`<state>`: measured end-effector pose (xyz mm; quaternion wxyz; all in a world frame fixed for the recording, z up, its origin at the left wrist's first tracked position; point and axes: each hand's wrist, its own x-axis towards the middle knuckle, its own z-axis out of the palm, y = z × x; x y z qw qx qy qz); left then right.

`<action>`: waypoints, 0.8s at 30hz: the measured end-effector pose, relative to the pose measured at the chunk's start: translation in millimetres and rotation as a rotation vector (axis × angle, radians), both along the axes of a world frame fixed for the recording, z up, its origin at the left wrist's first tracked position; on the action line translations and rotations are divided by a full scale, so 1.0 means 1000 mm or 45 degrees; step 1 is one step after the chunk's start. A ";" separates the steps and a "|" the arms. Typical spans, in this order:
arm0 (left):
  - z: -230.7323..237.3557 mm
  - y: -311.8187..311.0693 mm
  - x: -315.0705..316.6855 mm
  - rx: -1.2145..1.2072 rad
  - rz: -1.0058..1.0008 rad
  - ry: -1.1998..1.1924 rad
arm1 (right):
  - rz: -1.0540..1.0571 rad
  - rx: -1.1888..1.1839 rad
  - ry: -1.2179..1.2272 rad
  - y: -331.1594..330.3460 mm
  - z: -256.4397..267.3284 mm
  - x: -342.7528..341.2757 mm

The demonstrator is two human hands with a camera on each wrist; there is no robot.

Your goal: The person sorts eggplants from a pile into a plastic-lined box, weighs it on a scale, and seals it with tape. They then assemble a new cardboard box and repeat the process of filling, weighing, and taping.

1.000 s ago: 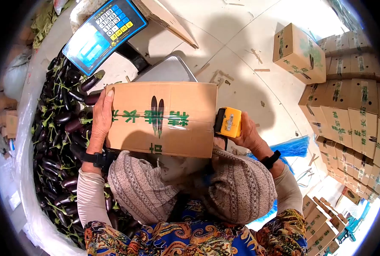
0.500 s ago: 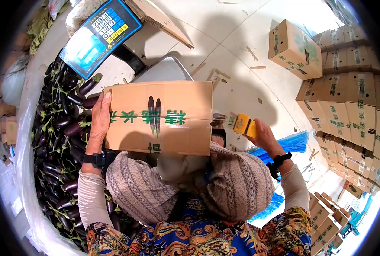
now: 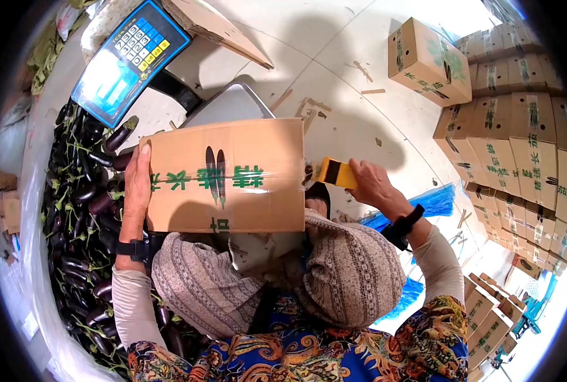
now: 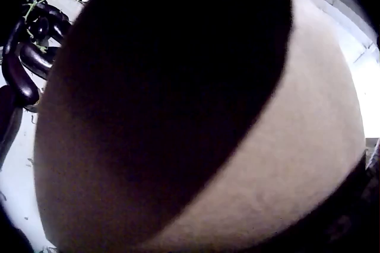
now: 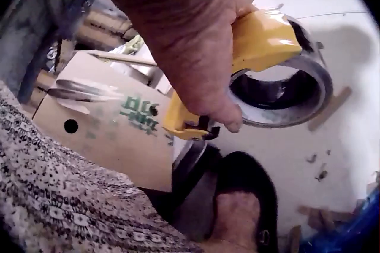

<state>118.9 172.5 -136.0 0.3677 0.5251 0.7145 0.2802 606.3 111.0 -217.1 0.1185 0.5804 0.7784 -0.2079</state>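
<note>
A closed cardboard carton [image 3: 258,207] with green lettering and an eggplant print lies in front of the person, clear tape across its top. My left hand [image 3: 138,175] rests against the carton's left end, fingers straight along the edge. Just off the opposite end, my right hand [image 3: 374,186] grips a yellow tape dispenser [image 3: 336,172]. The right wrist view shows the dispenser's tape roll [image 5: 282,102] and the thumb folded round its body, with the carton's printed end [image 5: 113,134] beyond. Bare skin and dark shadow fill most of the left wrist view, hiding the left fingers.
Many loose eggplants [image 3: 80,223] lie along the left. A scale display [image 3: 131,60] stands at the upper left, its metal platform [image 3: 229,105] behind the carton. Stacked cartons [image 3: 500,140] line the right, near blue plastic strands [image 3: 417,207]. Scraps litter the floor.
My right hand has drawn the tape dispenser away from the carton's right end, then brought it partway back, turned differently. My left hand stays at the other end.
</note>
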 end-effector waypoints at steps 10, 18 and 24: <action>-0.003 -0.006 0.031 -0.042 -0.002 -0.132 | 0.809 0.640 -0.461 0.030 0.015 -0.050; -0.013 -0.007 0.029 -0.120 0.142 -0.341 | 0.073 -0.185 -0.213 0.042 0.008 -0.006; 0.007 -0.006 0.058 -0.517 0.335 -1.002 | -0.644 -0.511 0.869 -0.014 -0.034 0.032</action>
